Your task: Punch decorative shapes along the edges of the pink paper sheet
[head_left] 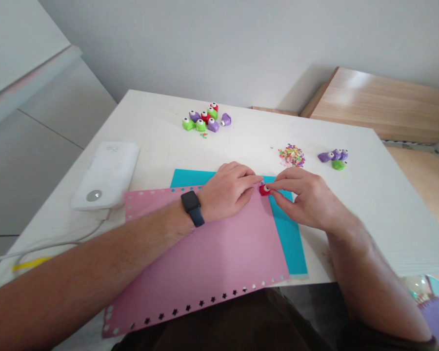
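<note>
A pink sheet [219, 253] with star and other small shapes punched along its edges lies over a blue sheet [290, 248]. At its upper right corner sits a small red punch [264, 190] with a white and black button. My right hand [307, 197] pinches the punch between thumb and fingers. My left hand [232, 191], with a dark watch on the wrist, rests on the pink sheet, its fingers closed at the paper's edge just left of the punch.
Several green, purple and red punches [200, 125] stand at the back. Coloured paper bits [292, 156] lie in a pile; purple and green punches [338, 165] are right of it. A white device [108, 170] with a cable is at the left.
</note>
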A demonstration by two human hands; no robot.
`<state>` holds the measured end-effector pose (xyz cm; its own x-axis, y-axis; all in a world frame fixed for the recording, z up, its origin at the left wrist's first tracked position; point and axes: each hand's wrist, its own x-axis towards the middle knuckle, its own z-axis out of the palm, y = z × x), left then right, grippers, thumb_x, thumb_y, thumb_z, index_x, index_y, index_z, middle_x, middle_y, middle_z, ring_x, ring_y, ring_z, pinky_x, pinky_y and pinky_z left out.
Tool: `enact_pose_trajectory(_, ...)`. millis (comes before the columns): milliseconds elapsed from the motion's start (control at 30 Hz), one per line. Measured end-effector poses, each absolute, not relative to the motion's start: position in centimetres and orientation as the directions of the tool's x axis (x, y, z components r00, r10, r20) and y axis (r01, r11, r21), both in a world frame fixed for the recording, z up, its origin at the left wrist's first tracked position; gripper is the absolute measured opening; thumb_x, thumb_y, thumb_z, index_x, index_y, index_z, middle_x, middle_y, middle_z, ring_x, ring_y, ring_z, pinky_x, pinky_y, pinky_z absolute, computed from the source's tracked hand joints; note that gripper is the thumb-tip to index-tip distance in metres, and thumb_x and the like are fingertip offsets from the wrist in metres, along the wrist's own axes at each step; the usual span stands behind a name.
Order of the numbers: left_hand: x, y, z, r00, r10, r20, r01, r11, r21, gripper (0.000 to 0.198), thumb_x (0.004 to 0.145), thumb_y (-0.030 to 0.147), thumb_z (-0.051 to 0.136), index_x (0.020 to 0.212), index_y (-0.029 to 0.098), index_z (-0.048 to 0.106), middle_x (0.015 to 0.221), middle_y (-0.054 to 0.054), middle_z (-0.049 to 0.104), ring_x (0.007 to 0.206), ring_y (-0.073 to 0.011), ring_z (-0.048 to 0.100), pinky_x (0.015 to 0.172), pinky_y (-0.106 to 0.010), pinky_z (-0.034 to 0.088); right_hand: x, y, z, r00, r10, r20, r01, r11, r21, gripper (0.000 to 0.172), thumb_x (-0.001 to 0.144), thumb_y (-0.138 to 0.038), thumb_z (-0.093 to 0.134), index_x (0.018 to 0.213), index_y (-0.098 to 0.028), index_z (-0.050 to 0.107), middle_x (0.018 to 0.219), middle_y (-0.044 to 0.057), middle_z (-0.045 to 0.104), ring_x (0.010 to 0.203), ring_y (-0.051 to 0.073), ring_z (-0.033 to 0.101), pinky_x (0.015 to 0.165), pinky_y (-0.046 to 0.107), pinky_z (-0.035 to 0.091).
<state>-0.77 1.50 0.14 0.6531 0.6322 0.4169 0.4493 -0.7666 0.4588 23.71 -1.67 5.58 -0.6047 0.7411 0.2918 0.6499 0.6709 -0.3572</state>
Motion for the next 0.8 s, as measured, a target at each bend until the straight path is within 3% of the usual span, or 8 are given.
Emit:
enact_pose_trajectory(367,-0.37,1.04,0.50,0.738,0.537,0.409,0.405,-0.837,0.368,0.032,0.109,0.024,0.048,0.133,0.020,0.069,0.125,-0.012,0.072,0.116,-0.0257,0.062,0.102,-0.045,0.048,23.34,-1.86,5.52,-0.641,0.737,0.212,0.670,0.673,-0.312,0.020,0.093,-0.011,0.061,0.094,-0.018,0.080,0.087,0.008,0.071,0.083,0.023,0.066,0.076,0.038,0.054)
enact_pose_trajectory(800,-0.12,0.97,1.14,0.786,0.513,0.346,0.419,-0.853,0.313,0.038,0.102,0.016,0.050,0.136,0.018,0.066,0.130,-0.012,0.070,0.119,-0.0280,0.060,0.102,-0.047,0.047,22.87,-2.07,5.68,-0.662,0.734,0.150,0.691,0.676,-0.256,0.020,0.093,-0.009,0.060,0.092,-0.018,0.079,0.087,0.008,0.070,0.085,0.023,0.065,0.079,0.037,0.053)
